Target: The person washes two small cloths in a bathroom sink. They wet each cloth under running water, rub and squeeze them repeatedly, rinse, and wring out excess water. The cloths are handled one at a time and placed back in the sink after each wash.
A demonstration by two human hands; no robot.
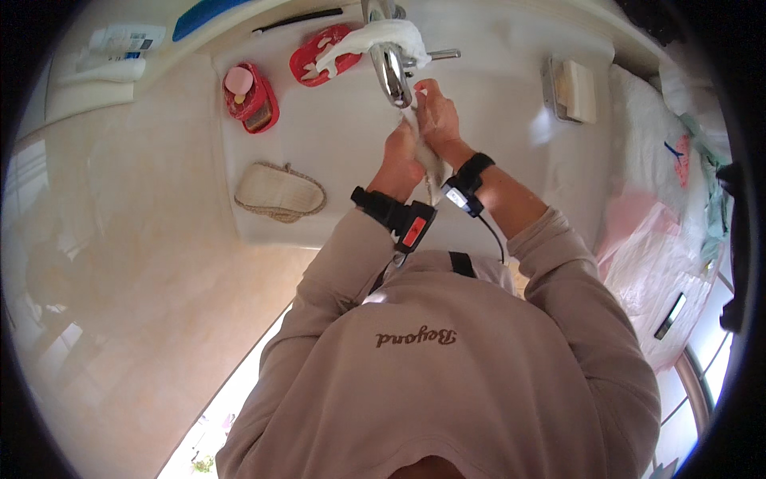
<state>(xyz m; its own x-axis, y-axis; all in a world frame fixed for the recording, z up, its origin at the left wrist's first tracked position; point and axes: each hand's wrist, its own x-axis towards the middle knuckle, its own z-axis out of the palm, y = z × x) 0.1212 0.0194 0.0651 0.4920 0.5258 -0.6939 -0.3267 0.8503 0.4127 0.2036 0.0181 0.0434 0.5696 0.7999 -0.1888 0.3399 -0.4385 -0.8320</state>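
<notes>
Below the spout of a chrome faucet [392, 75], both my hands are closed around a pale, twisted piece of cloth [427, 157]. My left hand [402, 152] grips it from the left side. My right hand [440, 117] lies higher up, against its right side and close to the spout's mouth. The lower end of the cloth hangs between my wrists, and my fingers hide part of it. A white cloth [401, 35] is draped over the faucet's neck. Whether the white streak under the spout is water or cloth, I cannot tell.
A white basin [502, 143] surrounds my hands. At left lie an oval loofah pad [280, 190] and a red soap dish [266, 117]. Another red dish [305, 57] sits behind. A metal rack [556, 90] holds a pale block [578, 93]. Pink plastic [646, 263] lies right.
</notes>
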